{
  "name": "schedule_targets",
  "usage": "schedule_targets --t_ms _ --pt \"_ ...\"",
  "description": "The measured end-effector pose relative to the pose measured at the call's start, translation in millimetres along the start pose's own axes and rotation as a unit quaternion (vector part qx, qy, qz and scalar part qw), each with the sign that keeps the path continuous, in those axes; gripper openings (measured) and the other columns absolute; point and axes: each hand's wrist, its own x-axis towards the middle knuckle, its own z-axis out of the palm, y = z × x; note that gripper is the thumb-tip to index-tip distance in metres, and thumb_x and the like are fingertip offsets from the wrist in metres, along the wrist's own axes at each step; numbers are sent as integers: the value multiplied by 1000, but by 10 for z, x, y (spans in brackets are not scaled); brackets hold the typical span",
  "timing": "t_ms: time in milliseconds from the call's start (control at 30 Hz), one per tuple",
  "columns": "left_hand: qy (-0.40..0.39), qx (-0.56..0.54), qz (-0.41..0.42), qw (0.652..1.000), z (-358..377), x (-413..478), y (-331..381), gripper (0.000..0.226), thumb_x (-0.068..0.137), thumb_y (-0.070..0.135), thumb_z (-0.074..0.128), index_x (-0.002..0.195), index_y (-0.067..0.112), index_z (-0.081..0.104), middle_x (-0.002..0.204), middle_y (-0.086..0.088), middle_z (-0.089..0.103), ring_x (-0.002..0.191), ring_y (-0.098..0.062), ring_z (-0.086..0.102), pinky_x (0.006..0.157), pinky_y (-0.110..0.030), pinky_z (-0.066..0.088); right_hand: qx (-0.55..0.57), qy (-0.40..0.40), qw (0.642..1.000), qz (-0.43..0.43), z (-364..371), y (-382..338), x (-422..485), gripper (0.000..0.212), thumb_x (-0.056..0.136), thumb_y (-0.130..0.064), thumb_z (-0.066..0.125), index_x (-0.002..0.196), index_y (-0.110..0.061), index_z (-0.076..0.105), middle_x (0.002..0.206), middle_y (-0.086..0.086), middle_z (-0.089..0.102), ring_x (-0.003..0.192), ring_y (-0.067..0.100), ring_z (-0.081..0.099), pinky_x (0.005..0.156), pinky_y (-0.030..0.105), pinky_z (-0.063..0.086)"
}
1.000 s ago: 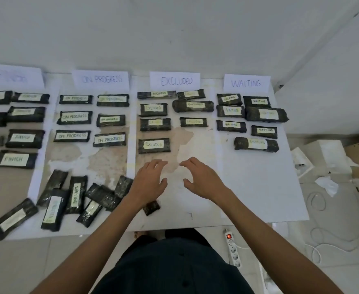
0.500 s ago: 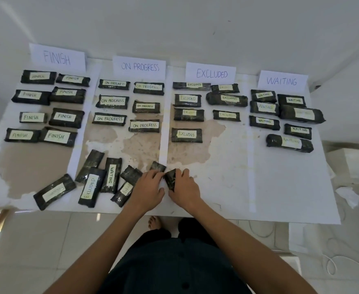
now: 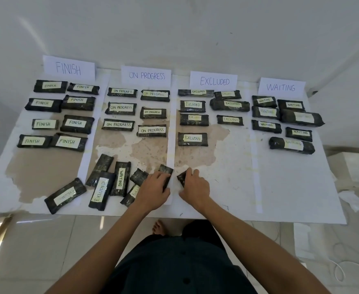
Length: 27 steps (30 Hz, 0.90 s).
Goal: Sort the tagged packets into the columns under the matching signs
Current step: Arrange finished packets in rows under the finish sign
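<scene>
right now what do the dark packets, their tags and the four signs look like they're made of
Packets: probably thin plastic film, dark, faintly glossy; it crinkles and catches light. Tags: likely masking tape or paper, matte cream, handwritten on. Signs: plain white paper, matte, marker lettering.
</scene>
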Motion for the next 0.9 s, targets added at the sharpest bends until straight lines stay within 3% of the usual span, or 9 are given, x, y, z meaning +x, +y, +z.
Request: schedule_targets --t_ms 100,200,300,367,567,633,667,800,900 --pt "-26 -106 -42 993 -50 17 55 44 90 17 54 132 13 47 130 -6 50 118 -22 47 97 -30 39 248 -30 968 19 -201 99 32 80 70 -30 73 135 -16 29 120 8 47 97 27 57 74 33 48" --pt "-48 -244 -120 961 -91 47 159 35 93 14 50 128 17 52 119 -5 58 105 -19 58 88 -30 47 548 -88 832 8 -439 223 -25 76 72 -13 75 135 -23 34 124 10 49 104 19 56 87 36 54" --pt "-98 -444 -211 865 -145 72 363 26 97 14 45 120 19 55 109 -7 64 92 -23 68 75 -36 57 680 -133 720 -21 -575 373 -131 70 64 -4 72 126 -22 46 124 19 50 117 31 54 96 48 50" --pt "-111 -501 -211 832 -173 88 455 24 97 13 45 118 17 57 107 -11 65 90 -26 69 72 -36 58 704 -145 694 -30 -601 447 -191 66 64 0 70 124 -20 49 123 19 53 117 34 55 98 49 48" --pt "-98 -478 -186 853 -138 140 534 25 94 8 51 118 13 60 110 -14 62 100 -28 63 66 -29 58 725 -143 674 -4 -582 602 -258 51 80 10 61 123 -14 50 125 21 53 120 35 53 93 45 52" --pt "-92 -471 -179 859 -128 153 534 24 94 9 52 116 14 60 111 -12 63 97 -24 62 65 -27 57 718 -132 684 19 -618 617 -278 40 87 10 54 120 -12 51 124 21 52 116 34 55 88 41 55" --pt "-84 -463 -175 865 -124 161 529 24 94 10 52 116 14 60 112 -11 63 97 -22 62 65 -26 56 697 -120 706 25 -631 625 -290 38 88 8 54 119 -13 51 123 19 53 114 32 57 86 39 56" --pt "-46 -408 -151 899 -149 210 499 22 94 11 51 114 18 59 113 -6 63 102 -20 60 70 -24 54 464 -37 885 -24 -691 669 -331 59 78 -13 74 128 -24 45 121 -2 51 105 12 57 73 18 53" --pt "-33 -381 -138 914 -193 222 488 24 94 9 51 114 18 60 110 -4 63 98 -17 61 74 -25 54 264 9 956 -126 -728 652 -322 65 75 -25 76 132 -22 46 122 -4 49 108 10 47 89 19 46"
